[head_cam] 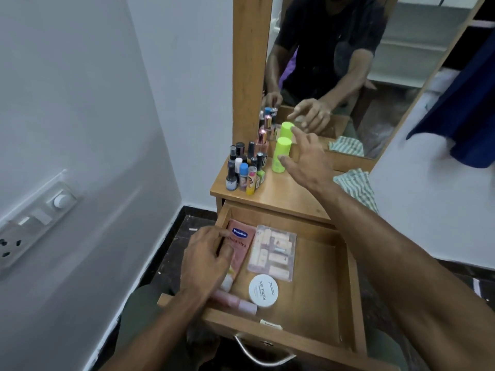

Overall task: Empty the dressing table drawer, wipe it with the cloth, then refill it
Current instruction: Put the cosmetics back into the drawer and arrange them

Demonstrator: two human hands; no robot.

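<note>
The wooden drawer (345, 285) is pulled out below the dressing table top (278, 194). My left hand (206, 258) is inside it, fingers curled round a pink Vaseline tube (241, 245). Also in the drawer are a clear box of small items (273, 251), a white nail polish remover tub (263, 290) and another pink tube (235, 302). My right hand (308, 159) hovers open over the table top, fingers spread just beside a neon green bottle (281, 155). A striped cloth (357, 190) lies at the top's right edge.
A cluster of several nail polish bottles (245, 170) and a pink perfume bottle (262, 141) stand at the top's left rear. A mirror (348, 62) rises behind. A wall with a switchboard (34, 223) is at the left. The drawer's right half shows bare wood.
</note>
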